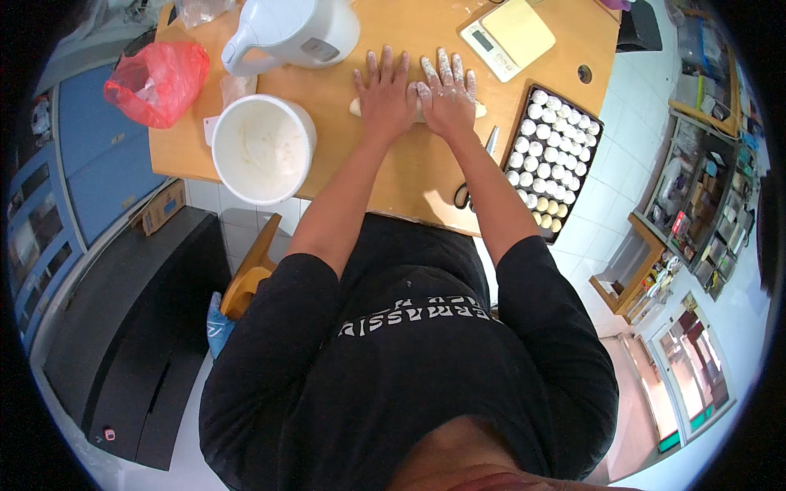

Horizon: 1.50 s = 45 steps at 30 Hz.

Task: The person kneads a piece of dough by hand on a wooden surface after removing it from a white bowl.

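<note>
Black shirt [442, 372] foremost, hands [389, 101] [449, 104] cover a pale, round-ended dough roll [481, 109].

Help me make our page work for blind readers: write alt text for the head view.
A person's left hand and floury right hand lie on a dough roll on a table. To the right are scissors, a tray of pale balls and a scale; to the left, a bucket, a kettle and a red bag.
</note>
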Each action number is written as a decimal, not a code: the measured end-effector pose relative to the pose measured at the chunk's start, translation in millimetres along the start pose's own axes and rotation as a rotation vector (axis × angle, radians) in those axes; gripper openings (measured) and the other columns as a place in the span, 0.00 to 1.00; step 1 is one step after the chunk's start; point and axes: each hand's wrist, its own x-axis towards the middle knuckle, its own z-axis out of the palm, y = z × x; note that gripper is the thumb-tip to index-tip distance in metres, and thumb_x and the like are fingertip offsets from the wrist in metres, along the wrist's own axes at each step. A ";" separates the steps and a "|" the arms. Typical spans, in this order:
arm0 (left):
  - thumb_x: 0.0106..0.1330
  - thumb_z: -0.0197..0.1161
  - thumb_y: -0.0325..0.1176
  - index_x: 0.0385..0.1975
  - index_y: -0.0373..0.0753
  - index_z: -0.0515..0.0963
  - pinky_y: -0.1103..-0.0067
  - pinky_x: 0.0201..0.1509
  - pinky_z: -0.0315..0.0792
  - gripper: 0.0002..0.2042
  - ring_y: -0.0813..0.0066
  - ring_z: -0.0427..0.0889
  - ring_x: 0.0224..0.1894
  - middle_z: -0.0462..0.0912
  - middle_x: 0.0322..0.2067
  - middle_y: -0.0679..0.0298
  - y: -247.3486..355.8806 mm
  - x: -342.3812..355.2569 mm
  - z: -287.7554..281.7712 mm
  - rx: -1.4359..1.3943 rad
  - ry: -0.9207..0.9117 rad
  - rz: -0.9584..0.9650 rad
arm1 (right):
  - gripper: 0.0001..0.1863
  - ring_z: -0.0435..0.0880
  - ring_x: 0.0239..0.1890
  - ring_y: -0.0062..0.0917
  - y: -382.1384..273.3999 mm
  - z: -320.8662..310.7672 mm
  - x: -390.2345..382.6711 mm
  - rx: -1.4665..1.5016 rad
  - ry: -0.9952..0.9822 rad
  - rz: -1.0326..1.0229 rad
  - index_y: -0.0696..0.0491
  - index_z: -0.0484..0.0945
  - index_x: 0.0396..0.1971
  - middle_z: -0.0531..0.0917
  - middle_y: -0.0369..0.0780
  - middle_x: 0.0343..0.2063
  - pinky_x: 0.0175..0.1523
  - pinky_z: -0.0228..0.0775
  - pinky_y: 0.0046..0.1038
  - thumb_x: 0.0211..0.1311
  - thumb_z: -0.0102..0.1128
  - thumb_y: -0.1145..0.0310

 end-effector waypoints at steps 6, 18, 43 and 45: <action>0.75 0.53 0.39 0.76 0.36 0.60 0.52 0.82 0.42 0.30 0.44 0.46 0.81 0.53 0.79 0.47 -29.8 -52.5 -28.3 -0.419 0.135 -0.019 | 0.28 0.65 0.75 0.44 21.9 -49.7 -55.4 0.432 -0.027 0.177 0.53 0.68 0.71 0.70 0.47 0.72 0.77 0.58 0.43 0.75 0.53 0.60; 0.81 0.48 0.36 0.76 0.31 0.56 0.70 0.81 0.52 0.28 0.57 0.59 0.79 0.61 0.76 0.47 -18.6 -53.8 -12.9 -1.058 -0.012 -0.370 | 0.31 0.68 0.73 0.47 6.0 -19.6 -71.0 0.417 -0.075 0.413 0.55 0.65 0.74 0.71 0.52 0.70 0.77 0.56 0.42 0.75 0.51 0.59; 0.46 0.83 0.30 0.69 0.37 0.69 0.63 0.71 0.69 0.45 0.51 0.72 0.67 0.73 0.66 0.51 2.1 -47.5 -25.2 -0.540 -0.121 -0.005 | 0.41 0.66 0.73 0.44 32.5 -23.2 -55.3 0.411 -0.250 -0.111 0.46 0.68 0.71 0.70 0.43 0.71 0.80 0.55 0.44 0.55 0.73 0.65; 0.46 0.83 0.30 0.67 0.39 0.72 0.64 0.71 0.69 0.43 0.51 0.73 0.66 0.75 0.65 0.53 0.1 -44.7 -20.1 -0.469 -0.051 0.051 | 0.35 0.70 0.71 0.42 31.0 -24.9 -53.5 0.358 -0.181 -0.154 0.47 0.75 0.65 0.76 0.42 0.66 0.77 0.61 0.42 0.54 0.75 0.66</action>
